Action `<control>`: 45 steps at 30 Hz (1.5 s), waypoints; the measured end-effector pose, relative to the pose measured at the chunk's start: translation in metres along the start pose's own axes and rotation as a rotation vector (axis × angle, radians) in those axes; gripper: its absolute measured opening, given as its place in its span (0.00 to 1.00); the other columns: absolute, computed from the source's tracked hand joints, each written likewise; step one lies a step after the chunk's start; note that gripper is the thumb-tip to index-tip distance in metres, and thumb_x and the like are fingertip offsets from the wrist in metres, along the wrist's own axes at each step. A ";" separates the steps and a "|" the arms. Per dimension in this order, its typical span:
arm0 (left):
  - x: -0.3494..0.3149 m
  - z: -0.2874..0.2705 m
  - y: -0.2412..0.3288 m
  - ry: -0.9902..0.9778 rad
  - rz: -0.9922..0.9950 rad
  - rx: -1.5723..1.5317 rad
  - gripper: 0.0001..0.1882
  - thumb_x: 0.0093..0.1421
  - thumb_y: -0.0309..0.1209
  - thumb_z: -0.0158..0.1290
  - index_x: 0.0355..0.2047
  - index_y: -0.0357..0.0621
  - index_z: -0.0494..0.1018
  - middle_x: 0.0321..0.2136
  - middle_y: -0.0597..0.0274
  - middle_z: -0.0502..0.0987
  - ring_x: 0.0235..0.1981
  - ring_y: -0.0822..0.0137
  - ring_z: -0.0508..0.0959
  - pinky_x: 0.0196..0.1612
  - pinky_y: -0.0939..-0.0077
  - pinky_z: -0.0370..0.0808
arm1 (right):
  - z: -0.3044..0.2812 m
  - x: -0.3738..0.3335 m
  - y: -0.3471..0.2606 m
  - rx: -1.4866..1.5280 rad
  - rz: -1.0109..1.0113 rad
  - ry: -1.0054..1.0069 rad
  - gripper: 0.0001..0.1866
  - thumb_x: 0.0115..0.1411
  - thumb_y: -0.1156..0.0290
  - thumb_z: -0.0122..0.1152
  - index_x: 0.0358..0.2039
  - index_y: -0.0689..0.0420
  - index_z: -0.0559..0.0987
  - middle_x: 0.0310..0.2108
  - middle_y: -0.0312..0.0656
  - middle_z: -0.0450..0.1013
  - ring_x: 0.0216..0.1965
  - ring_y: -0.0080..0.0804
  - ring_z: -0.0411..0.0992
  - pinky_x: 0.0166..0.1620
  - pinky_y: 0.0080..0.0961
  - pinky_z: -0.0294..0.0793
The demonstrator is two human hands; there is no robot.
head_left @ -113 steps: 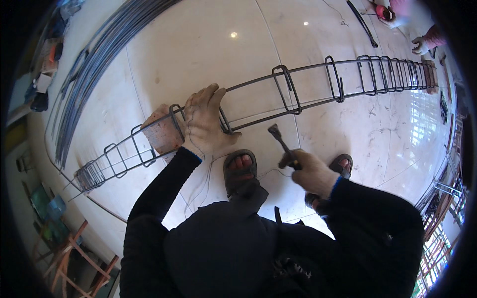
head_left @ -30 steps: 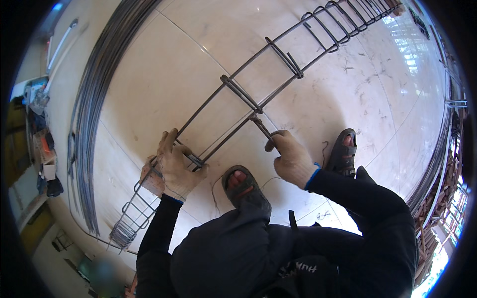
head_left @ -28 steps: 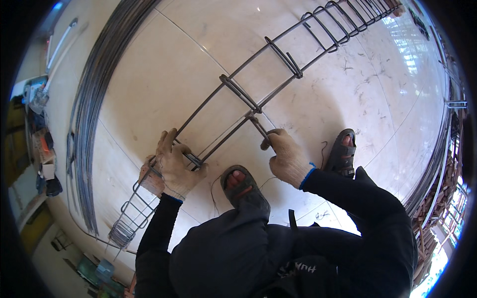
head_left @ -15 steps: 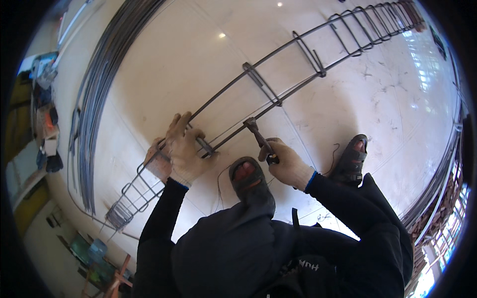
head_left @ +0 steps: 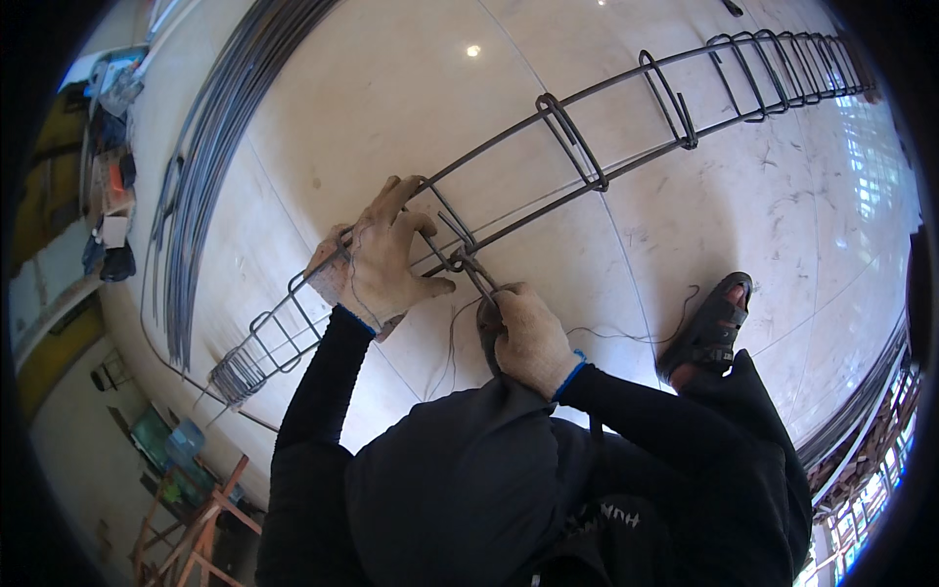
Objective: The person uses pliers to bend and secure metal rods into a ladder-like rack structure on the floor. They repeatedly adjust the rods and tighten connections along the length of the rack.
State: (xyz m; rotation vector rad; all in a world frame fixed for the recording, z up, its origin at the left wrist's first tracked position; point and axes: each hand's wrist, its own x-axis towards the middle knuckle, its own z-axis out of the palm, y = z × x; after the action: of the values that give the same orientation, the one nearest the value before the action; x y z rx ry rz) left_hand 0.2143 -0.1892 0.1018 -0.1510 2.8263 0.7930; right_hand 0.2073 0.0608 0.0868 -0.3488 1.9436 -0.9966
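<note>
A long rebar cage [head_left: 528, 216] of dark rods and square stirrups runs diagonally from lower left to upper right. My left hand [head_left: 383, 256], in a pale work glove, rests across it with fingers and thumb spread; the fingertips touch the far rod. In my gloved right hand [head_left: 531, 338] are dark pincers [head_left: 476, 276], their jaws at the corner where a stirrup [head_left: 455, 230] meets the near rod. A thin wire [head_left: 352, 256] lies over the left glove. Part of a reddish, rough block [head_left: 328, 277] shows beside that hand, under the cage.
A bundle of loose rods [head_left: 217, 147] lies at the left on the pale tiled floor [head_left: 381, 93]. Thin wire [head_left: 626, 338] curls near my sandalled foot [head_left: 709, 328]. Assorted items [head_left: 112, 201] line the far left; a wooden frame [head_left: 210, 519] stands at lower left.
My right hand has moved left, carrying the pincers' jaws from the near rod to the stirrup corner. The cage sits further right in view. My left hand keeps its place on the cage.
</note>
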 end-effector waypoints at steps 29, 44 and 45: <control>0.002 0.004 0.008 -0.033 -0.088 0.053 0.40 0.31 0.33 0.82 0.48 0.47 0.77 0.74 0.41 0.62 0.77 0.37 0.56 0.77 0.43 0.57 | -0.042 -0.010 -0.005 0.047 0.110 -0.037 0.29 0.59 0.79 0.62 0.63 0.58 0.76 0.56 0.59 0.74 0.57 0.61 0.75 0.59 0.47 0.76; 0.098 0.032 0.115 0.072 -0.023 -0.013 0.63 0.39 0.47 0.83 0.70 0.38 0.63 0.72 0.36 0.61 0.76 0.38 0.57 0.77 0.43 0.55 | -0.156 -0.024 0.041 0.004 0.108 0.331 0.39 0.52 0.91 0.49 0.66 0.54 0.74 0.60 0.54 0.72 0.62 0.52 0.73 0.65 0.41 0.74; 0.110 0.037 0.118 0.057 0.001 -0.009 0.65 0.40 0.50 0.83 0.73 0.39 0.59 0.74 0.37 0.58 0.77 0.41 0.56 0.78 0.44 0.53 | -0.161 -0.019 0.039 0.007 0.097 0.306 0.39 0.53 0.91 0.49 0.66 0.55 0.74 0.61 0.55 0.72 0.63 0.54 0.72 0.66 0.42 0.73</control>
State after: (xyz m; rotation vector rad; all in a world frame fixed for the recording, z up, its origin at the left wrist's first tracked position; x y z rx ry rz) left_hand 0.0957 -0.0742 0.1066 -0.1758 2.8771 0.8140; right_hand 0.0913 0.1783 0.1123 -0.0993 2.2065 -1.0402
